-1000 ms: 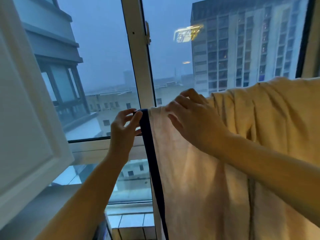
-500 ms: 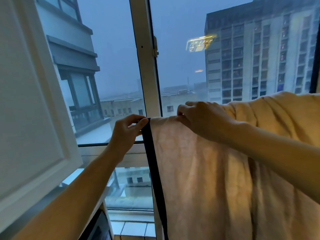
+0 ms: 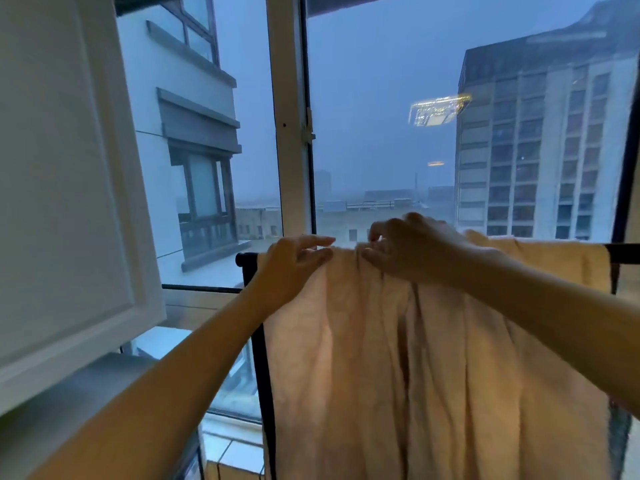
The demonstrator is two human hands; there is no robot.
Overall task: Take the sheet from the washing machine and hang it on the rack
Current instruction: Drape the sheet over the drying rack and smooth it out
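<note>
A pale peach sheet (image 3: 415,358) hangs in long folds over the top bar of a black rack (image 3: 246,259), in front of the window. My left hand (image 3: 289,268) rests on the sheet's top left corner, thumb and fingers pinching the fabric at the bar. My right hand (image 3: 412,251) grips the bunched top edge just to the right, fingers curled into the cloth. The rack's left post (image 3: 265,393) runs down beside the sheet, and its bar shows again at the right end (image 3: 623,253). No washing machine is in view.
A white cabinet door (image 3: 69,188) stands open at the left, close to my left arm. The white window frame (image 3: 287,133) rises behind the rack. Tall buildings stand outside the glass. A tiled ledge (image 3: 235,455) lies low by the rack post.
The view has tilted up, so the rack's bar end now shows. My two hands have come closer together on the sheet's top edge. The sheet's left edge now covers the post's upper part.
</note>
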